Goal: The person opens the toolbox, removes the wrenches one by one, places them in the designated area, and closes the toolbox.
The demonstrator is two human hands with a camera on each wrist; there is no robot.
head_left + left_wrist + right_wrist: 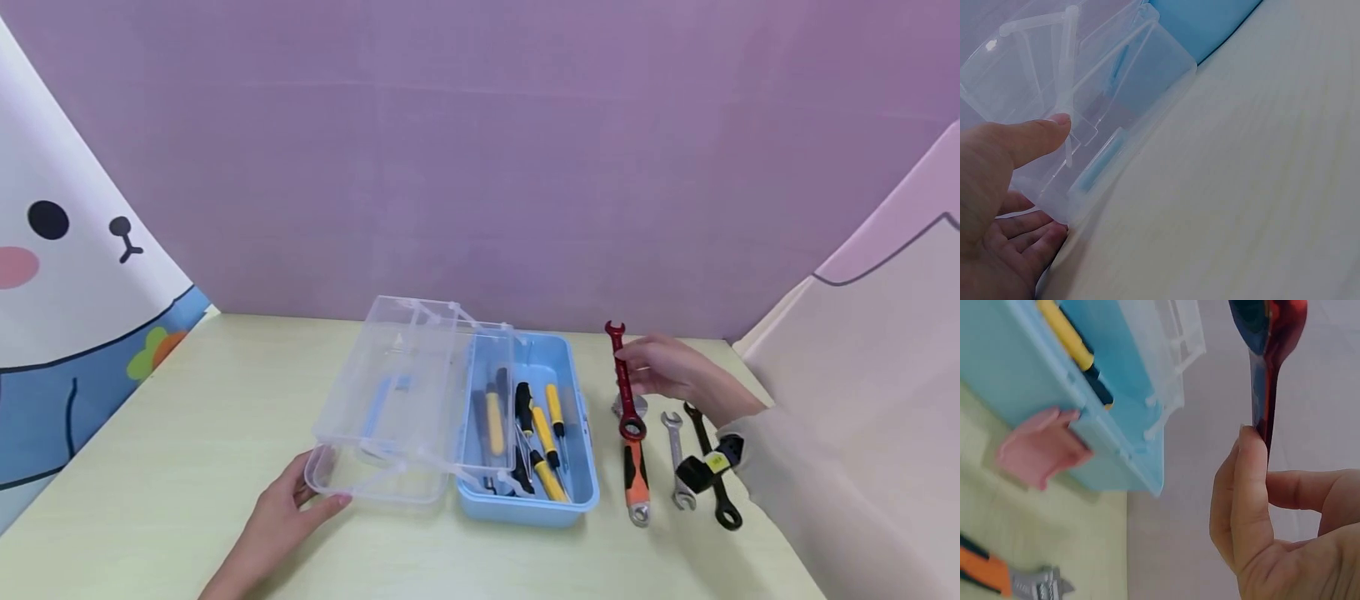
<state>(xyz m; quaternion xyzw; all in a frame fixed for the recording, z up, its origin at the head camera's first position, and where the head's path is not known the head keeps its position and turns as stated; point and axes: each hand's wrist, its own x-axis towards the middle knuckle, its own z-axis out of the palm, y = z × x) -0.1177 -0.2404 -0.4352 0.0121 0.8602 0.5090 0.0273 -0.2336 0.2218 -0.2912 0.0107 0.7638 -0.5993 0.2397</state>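
My right hand (667, 367) pinches a red combination wrench (624, 379) between thumb and fingers, its open end up and ring end down. In the right wrist view, the red wrench (1275, 350) stands above the fingertips. My left hand (281, 512) holds the near corner of the clear lid (375, 492) of a toolbox, thumb in front and fingers behind. The lid is swung over to the left of the blue toolbox (525, 512). Inside lie several yellow-and-black screwdrivers (543, 433), some seen through clear plastic.
Right of the toolbox lies an orange-handled adjustable wrench (636, 483), partly behind the red one. A silver wrench (677, 458) and a dark wrench (723, 500) lie farther right. A pink latch (1041, 450) sticks out from the toolbox side. A purple backdrop (480, 167) stands behind.
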